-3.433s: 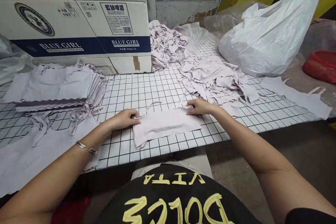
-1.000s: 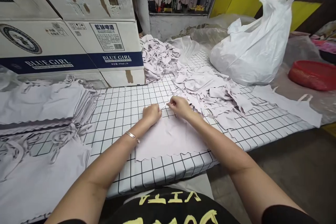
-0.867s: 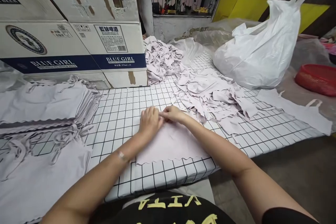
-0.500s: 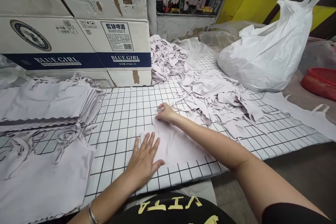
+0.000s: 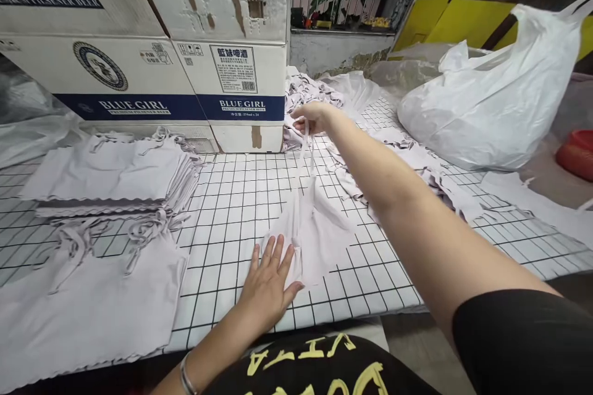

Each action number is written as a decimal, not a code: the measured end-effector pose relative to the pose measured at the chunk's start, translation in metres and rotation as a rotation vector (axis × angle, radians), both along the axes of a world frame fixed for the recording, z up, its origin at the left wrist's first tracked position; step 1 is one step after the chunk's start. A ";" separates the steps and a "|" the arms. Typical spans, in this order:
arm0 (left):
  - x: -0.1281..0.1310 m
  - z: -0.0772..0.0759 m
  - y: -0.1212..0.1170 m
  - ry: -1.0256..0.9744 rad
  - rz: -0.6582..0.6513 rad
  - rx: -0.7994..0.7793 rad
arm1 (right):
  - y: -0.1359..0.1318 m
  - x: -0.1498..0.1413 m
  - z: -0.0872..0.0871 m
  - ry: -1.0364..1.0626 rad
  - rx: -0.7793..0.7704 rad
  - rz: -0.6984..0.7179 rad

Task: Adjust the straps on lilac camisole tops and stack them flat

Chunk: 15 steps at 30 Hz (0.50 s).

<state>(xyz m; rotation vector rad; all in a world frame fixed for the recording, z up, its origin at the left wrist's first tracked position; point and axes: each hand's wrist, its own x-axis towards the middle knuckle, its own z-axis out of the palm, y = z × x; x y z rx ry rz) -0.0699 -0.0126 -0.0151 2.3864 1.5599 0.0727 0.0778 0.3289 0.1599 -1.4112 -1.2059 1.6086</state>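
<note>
A pale pinkish camisole top [image 5: 319, 231] lies in front of me, its two thin straps pulled upward. My right hand [image 5: 312, 118] pinches the straps near the beer carton and holds them stretched away from me. With fingers spread, my left hand [image 5: 273, 284] presses flat on the near left corner of the cloth. To the left, a stack of similar tops [image 5: 106, 170] has tied straps. Nearer to me lies another top with knotted straps [image 5: 102, 284]. A loose heap of the same fabric [image 5: 435, 166] is partly hidden behind my right forearm.
A large white beer carton [image 5: 139, 74] stands at the back left on the grid-patterned tablecloth [image 5: 222, 197]. A further cloth pile [image 5: 306, 87] sits beside it. At right are a full white plastic bag [image 5: 491, 99] and a red basin [image 5: 577, 154].
My right hand has moved away from me, drawing the straps up and straight and pulling the cloth into folds. My left hand stays flat. The view has shifted slightly left.
</note>
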 end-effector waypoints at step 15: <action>0.027 0.101 0.212 -1.279 0.333 -0.485 | -0.086 0.051 -0.010 0.108 0.305 0.654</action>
